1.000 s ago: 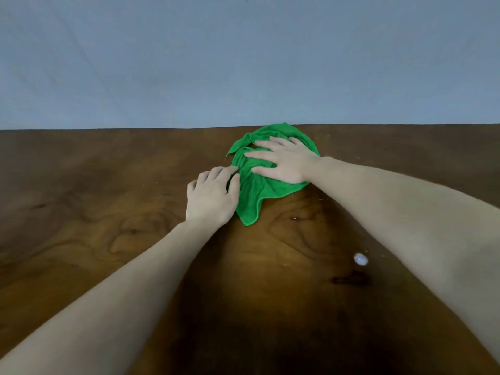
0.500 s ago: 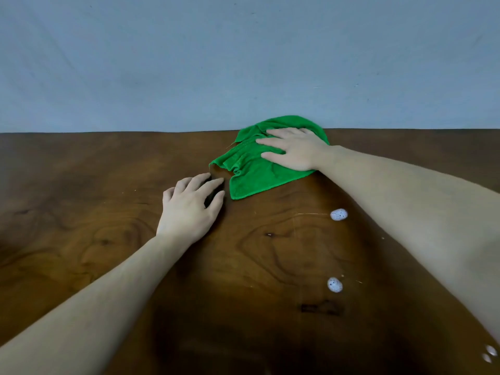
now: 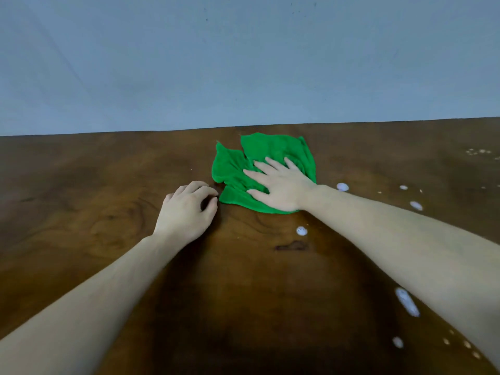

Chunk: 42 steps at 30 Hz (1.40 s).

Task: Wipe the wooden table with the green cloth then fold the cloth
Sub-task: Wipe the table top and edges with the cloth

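The green cloth (image 3: 270, 150) lies crumpled on the dark wooden table (image 3: 81, 185), near its far edge. My right hand (image 3: 278, 185) lies flat on the cloth's near half, fingers spread, pressing it down. My left hand (image 3: 186, 212) rests on the bare wood just left of the cloth. Its fingers are curled in with nothing in them, and the fingertips are close to the cloth's near left corner.
White foam blobs dot the table right of the cloth (image 3: 342, 187) and in front of it (image 3: 301, 230), with more near my right forearm (image 3: 405, 301). A dark mark (image 3: 290, 246) shows on the wood. A plain grey-blue wall (image 3: 243, 63) rises behind the table.
My right hand has slid the cloth toward the right and back, spreading it wider. My left hand has come off the cloth and curled its fingers. More foam blobs have come into view.
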{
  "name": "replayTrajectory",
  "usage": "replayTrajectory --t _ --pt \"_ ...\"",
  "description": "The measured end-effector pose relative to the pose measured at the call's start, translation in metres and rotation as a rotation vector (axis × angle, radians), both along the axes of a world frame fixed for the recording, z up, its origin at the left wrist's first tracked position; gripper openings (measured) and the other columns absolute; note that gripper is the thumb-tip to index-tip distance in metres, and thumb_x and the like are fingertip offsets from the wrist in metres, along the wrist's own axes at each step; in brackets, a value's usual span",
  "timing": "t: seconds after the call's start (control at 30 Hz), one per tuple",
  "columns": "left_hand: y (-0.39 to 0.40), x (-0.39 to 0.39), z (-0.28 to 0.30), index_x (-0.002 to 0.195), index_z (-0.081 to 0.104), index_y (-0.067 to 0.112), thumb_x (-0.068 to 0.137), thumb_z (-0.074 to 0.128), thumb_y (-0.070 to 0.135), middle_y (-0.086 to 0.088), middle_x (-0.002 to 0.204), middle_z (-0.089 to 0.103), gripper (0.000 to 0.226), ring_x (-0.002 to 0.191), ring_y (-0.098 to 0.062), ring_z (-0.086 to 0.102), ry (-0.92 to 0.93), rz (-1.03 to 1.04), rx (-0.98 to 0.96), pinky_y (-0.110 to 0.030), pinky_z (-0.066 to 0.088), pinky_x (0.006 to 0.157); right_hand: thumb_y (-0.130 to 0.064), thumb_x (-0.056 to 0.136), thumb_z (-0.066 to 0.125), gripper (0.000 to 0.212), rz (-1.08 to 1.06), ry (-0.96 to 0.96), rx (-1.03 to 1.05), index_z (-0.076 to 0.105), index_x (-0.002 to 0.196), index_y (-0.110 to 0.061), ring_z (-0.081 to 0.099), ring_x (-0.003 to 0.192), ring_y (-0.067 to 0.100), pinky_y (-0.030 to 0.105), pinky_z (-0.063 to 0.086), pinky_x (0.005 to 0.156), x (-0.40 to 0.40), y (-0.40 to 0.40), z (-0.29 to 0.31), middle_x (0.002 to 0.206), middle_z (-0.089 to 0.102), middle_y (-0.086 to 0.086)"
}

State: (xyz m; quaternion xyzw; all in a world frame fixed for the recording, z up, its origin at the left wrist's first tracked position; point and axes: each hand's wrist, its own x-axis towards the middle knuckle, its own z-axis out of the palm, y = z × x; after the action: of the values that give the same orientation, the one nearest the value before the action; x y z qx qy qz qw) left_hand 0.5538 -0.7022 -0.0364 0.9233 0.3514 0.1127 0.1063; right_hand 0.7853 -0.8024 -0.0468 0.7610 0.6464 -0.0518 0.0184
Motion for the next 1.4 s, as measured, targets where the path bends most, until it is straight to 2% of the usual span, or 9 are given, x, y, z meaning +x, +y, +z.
replayTrajectory --t 0.33,0.57,0.73,0.83,0.9,0.97,1.13,1.27,1.4 --pt "-0.094 -0.107 -0.009 0.129 0.057 0.036 0.098 0.04 0.048 0.015 0.141 0.051 0.038 0.134 -0.014 0.039 -0.017 -0.083 0.005 -0.045 0.031 0.109 -0.068 0.098 0.012 0.068 0.04 0.005 -0.009 0.004 0.159 -0.04 -0.006 0.155 0.021 0.058 0.0 0.123 -0.126 -0.116 0.002 0.169 0.001 -0.004" --pt "-0.139 -0.155 -0.008 0.119 0.063 0.03 0.094 0.051 0.037 0.013 0.131 0.057 0.029 0.124 -0.018 0.048 -0.076 -0.09 -0.011 -0.041 0.037 0.098 -0.072 0.087 0.002 0.081 0.05 0.042 0.012 0.01 0.159 -0.037 -0.003 0.156 0.024 0.057 -0.002 0.123 -0.207 -0.191 0.001 0.169 0.006 -0.001" --pt "-0.16 -0.171 0.0 0.103 0.06 0.029 0.093 0.048 0.032 0.011 0.12 0.059 0.015 0.112 -0.019 0.051 -0.07 -0.092 -0.053 -0.039 0.038 0.091 -0.071 0.09 0.015 0.075 0.042 0.041 0.077 0.019 0.158 -0.04 0.003 0.155 0.025 0.058 0.002 0.122 -0.243 -0.227 -0.005 0.169 0.014 -0.001" --pt "-0.168 -0.174 0.002 0.097 0.058 0.029 0.093 0.048 0.032 0.01 0.115 0.059 0.011 0.105 -0.02 0.052 -0.085 -0.102 -0.063 -0.039 0.04 0.088 -0.075 0.087 0.036 0.071 0.067 0.041 0.151 0.035 0.151 -0.045 0.023 0.149 0.023 0.053 0.018 0.12 -0.248 -0.24 -0.006 0.162 0.032 -0.003" --pt "-0.171 -0.173 0.002 0.099 0.058 0.029 0.094 0.049 0.034 0.01 0.115 0.059 0.012 0.107 -0.02 0.052 -0.106 -0.116 -0.057 -0.039 0.041 0.088 -0.075 0.083 0.05 0.064 0.068 0.018 0.255 0.056 0.137 -0.04 0.044 0.133 0.022 0.049 0.035 0.109 -0.245 -0.244 -0.002 0.145 0.051 -0.004" --pt "-0.173 -0.171 0.001 0.105 0.059 0.028 0.094 0.048 0.035 0.009 0.12 0.058 0.016 0.11 -0.02 0.051 -0.117 -0.127 -0.053 -0.04 0.041 0.091 -0.073 0.082 0.056 0.06 0.082 -0.025 0.312 0.062 0.126 -0.033 0.051 0.124 0.023 0.049 0.038 0.105 -0.242 -0.244 -0.003 0.134 0.056 -0.003" --pt "-0.179 -0.157 0.0 0.117 0.056 0.027 0.096 0.048 0.035 0.008 0.125 0.054 0.024 0.117 -0.02 0.048 -0.128 -0.158 -0.051 -0.04 0.039 0.097 -0.079 0.09 0.029 0.065 0.086 -0.019 0.124 0.032 0.149 -0.051 0.021 0.152 0.026 0.055 0.016 0.122 -0.227 -0.253 -0.007 0.164 0.026 -0.009" --pt "-0.175 -0.14 -0.003 0.118 0.055 0.028 0.097 0.045 0.038 0.01 0.127 0.054 0.025 0.12 -0.018 0.047 -0.115 -0.185 -0.049 -0.04 0.037 0.1 -0.077 0.094 0.019 0.058 0.097 0.02 0.068 0.018 0.15 -0.06 0.002 0.156 0.02 0.05 0.002 0.125 -0.203 -0.266 0.0 0.167 0.008 -0.018" --pt "-0.165 -0.116 -0.004 0.118 0.056 0.03 0.099 0.04 0.041 0.011 0.128 0.055 0.027 0.122 -0.017 0.047 -0.104 -0.18 -0.054 -0.041 0.034 0.102 -0.08 0.091 0.009 0.058 0.067 0.046 0.049 0.015 0.147 -0.066 -0.001 0.155 0.013 0.048 0.002 0.125 -0.167 -0.265 0.003 0.165 0.006 -0.023"
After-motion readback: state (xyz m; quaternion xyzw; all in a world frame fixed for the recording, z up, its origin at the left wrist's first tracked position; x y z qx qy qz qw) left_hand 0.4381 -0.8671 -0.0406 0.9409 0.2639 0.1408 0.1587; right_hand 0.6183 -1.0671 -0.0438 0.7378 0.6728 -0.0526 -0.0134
